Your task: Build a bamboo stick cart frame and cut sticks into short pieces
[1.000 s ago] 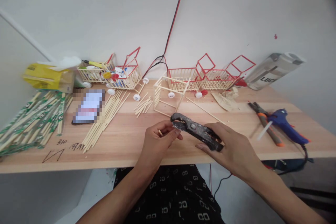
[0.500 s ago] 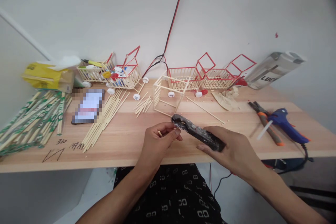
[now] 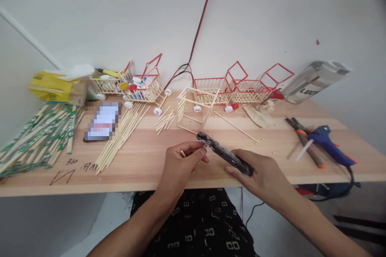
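One frame (image 3: 195,103) is standing on the bench (image 3: 144,164), and two bare hands are working just in front of it. The left hand (image 3: 183,163) is curling around a thin stick (image 3: 182,153): its pale end is showing between the bent fingers, while thumb and forefinger are meeting in a pinch beside the head of a black tool (image 3: 224,153). The right hand (image 3: 262,168) is wrapping the tool's handles, fingers narrowed around them. The tool is pointing toward the frame's lower near corner; whether they are touching, and how far its jaws are standing apart, I cannot tell.

Just left of the frame, short sticks (image 3: 165,121) are lying in a loose pile, with long sticks (image 3: 122,138) farther left. Well to the frame's right, pliers (image 3: 310,148) are lying beside a glue gun (image 3: 328,144).

For good control, the left hand should be bracing the stick firmly, fingertips clear of the jaws, with the right hand squeezing evenly. Twisting the tool would probably be risking a crushed stick or a nipped fingertip.
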### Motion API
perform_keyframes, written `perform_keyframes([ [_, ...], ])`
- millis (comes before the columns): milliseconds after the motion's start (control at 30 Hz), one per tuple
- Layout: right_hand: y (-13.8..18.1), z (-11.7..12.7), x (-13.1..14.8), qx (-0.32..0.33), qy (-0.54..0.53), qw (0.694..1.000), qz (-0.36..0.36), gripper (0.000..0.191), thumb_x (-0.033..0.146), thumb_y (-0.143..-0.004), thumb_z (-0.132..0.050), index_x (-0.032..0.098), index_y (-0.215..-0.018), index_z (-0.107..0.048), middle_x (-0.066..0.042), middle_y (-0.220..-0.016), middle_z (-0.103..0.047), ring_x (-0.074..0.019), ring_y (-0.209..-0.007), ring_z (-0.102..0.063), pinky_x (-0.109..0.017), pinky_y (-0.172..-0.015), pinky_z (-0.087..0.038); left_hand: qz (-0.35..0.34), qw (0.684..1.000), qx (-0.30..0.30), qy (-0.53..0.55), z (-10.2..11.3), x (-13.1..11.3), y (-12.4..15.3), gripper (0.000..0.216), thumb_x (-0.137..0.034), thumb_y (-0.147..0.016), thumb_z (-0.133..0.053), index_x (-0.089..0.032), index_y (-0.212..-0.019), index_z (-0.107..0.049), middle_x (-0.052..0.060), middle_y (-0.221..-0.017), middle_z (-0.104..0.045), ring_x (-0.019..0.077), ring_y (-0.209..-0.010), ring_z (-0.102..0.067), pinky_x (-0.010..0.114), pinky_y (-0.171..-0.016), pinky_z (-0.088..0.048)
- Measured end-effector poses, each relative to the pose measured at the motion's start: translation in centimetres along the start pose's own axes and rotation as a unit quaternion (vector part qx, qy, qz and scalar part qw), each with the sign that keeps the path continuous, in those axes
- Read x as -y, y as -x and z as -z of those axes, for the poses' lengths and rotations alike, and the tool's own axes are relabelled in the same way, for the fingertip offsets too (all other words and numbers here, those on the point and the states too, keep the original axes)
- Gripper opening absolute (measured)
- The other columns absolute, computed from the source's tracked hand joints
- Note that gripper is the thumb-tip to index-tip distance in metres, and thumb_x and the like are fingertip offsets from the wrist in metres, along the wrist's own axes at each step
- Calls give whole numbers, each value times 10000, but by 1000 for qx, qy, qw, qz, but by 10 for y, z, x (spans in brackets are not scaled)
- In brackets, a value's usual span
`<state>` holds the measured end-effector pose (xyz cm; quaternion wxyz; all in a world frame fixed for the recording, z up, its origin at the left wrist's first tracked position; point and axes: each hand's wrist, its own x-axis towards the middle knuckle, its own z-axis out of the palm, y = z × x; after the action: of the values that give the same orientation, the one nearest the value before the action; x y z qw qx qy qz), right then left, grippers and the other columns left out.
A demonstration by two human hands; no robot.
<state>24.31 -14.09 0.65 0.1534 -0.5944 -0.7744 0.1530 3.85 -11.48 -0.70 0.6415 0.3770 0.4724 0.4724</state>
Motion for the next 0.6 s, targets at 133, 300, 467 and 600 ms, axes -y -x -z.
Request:
perform_keyframes([
  [133, 0, -8, 0, -30, 55, 998, 1, 396, 576, -869, -480, 224, -1004, -603, -23, -858, -678, -188, -755, -655, -283, -615, -463, -7, 1000, 1, 2, 0, -2, 1, 268, -306, -713, -728, -106, -891, -724, 18, -611, -637, 15, -401, -262, 194, -399, -155],
  [300, -3, -13, -1, -68, 86, 994, 22, 409, 572, -862, -497, 209, -1026, -584, -39, -880, -673, -193, -782, -653, -284, -618, -462, -5, 1000, -2, 7, 2, -2, 3, 245, -295, -718, -719, -104, -871, -726, 9, -602, -618, 15, -396, -243, 203, -398, -137],
  [467, -6, -9, 1, -70, 93, 992, 43, 417, 566, -846, -529, 206, -1044, -596, -59, -909, -681, -205, -820, -657, -286, -631, -466, -9, 1000, -2, 5, 6, 0, 1, 216, -311, -714, -724, -118, -812, -723, 7, -603, -621, 18, -399, -260, 202, -400, -151],
  [600, -7, -7, 1, -76, 89, 992, 54, 391, 555, -852, -528, 201, -985, -627, -67, -867, -693, -193, -758, -655, -268, -609, -455, -13, 1000, -4, -5, 8, -1, 0, 185, -304, -712, -719, -121, -740, -718, 2, -573, -607, 21, -400, -261, 204, -405, -160],
])
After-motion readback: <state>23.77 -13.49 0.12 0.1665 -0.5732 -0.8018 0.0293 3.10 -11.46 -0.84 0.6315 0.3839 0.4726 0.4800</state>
